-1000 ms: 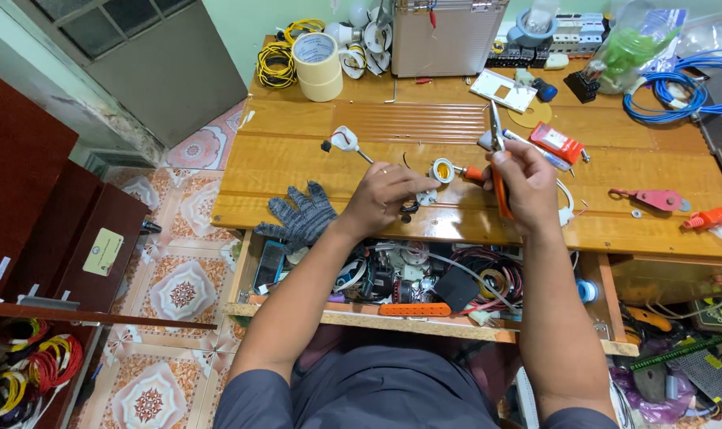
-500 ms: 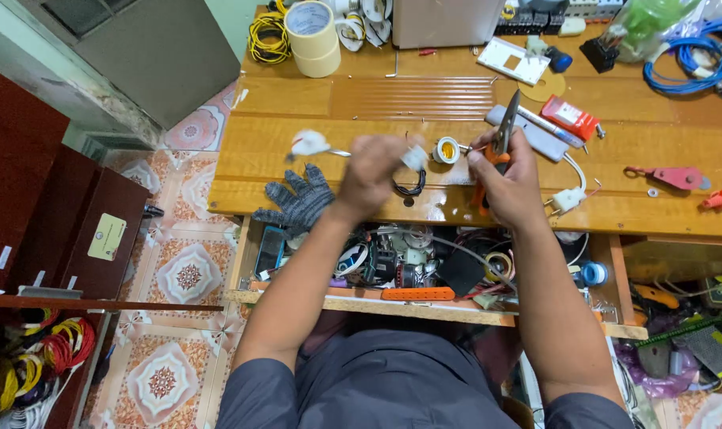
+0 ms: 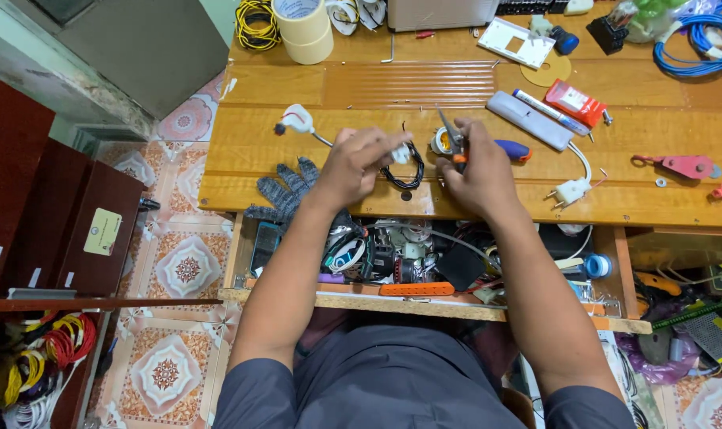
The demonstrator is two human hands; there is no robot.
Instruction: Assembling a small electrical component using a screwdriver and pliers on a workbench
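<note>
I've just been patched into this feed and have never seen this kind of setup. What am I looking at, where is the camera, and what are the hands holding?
There is no machine here: a person works with two bare hands. The one picture comes from a camera worn on that person's head, looking down over the arms at a wooden bench.

The left hand pinches a small white plug with a black cable looping from it. The right hand grips pliers with orange handles, tips pointing away from the body.

Around them lie a grey glove, a white socket on a wire, tape rolls, a marker, a red pack, a white two-pin plug, a blue cable coil and a pink tool. Below the bench edge, an open drawer is crammed with parts.
</note>
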